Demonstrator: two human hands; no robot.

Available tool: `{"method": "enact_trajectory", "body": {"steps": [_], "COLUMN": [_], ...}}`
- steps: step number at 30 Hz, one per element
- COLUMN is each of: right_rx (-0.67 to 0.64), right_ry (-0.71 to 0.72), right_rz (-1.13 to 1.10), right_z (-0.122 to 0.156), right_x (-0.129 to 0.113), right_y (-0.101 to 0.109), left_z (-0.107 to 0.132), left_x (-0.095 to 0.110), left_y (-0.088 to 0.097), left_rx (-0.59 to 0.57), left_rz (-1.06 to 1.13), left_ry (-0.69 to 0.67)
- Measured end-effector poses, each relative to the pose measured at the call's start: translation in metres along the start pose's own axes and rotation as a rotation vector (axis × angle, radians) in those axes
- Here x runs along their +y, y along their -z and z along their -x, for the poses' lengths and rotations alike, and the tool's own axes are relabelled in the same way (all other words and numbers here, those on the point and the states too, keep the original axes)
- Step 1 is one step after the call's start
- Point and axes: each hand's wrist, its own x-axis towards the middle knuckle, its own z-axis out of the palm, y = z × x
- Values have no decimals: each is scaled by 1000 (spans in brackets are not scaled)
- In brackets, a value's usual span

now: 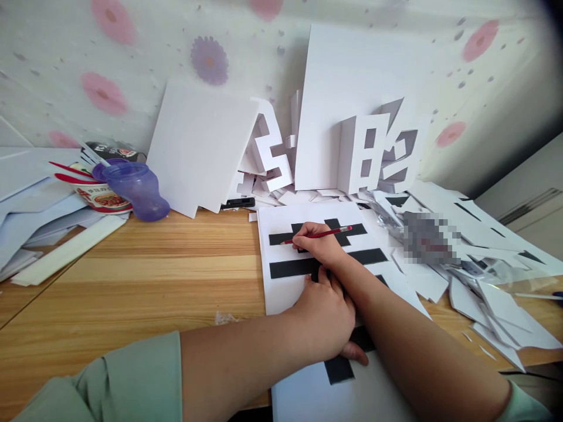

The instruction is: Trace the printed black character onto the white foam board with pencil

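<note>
My right hand (322,241) grips a red pencil (328,233) with a pale eraser end. The pencil's tip touches a black stroke near the upper left of a white sheet (281,296). This sheet bears thick black bars and shapes, among them a long black bar (290,268). Lower on the sheet, my left hand (325,305) lies pressed on it, thumb apart and fingers partly bent, tucked beside my right forearm. The hands and forearms hide part of the black pattern.
Cut white 3D characters (373,146) and white boards (202,143) lean by the flowered wall. A black cutter (238,203) lies before them. Left are a purple container (136,187), a paper cup (103,196) and paper stacks (26,211). Paper scraps (497,305) cover the right.
</note>
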Motion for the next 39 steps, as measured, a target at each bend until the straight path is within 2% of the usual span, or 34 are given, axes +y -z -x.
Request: {"method": "enact_trajectory", "body": {"steps": [8,14,21,32,36,39], "right_rx": [7,48,90,148,169,155], "right_ry": [-24,-45,-43,-58,-40,-17], "right_rz": [118,99,57,-15,-48,-123], "right_z": [-1,-2,-5,-3,-1,-2], "right_x": [-1,0,6,2,0,-4], "right_y": [1,7,15,22,19,9], "left_z": [0,1,-2,-1,0,0], "left_x": [0,1,1,-1,-1,0], "left_y": [-4,-2,-10,-10,-7,-4], "left_rx": [42,21,18,37,50,16], "left_rz": [-17,15,24,28,27,15], "left_ry": [-6,11,24,18,12,14]}}
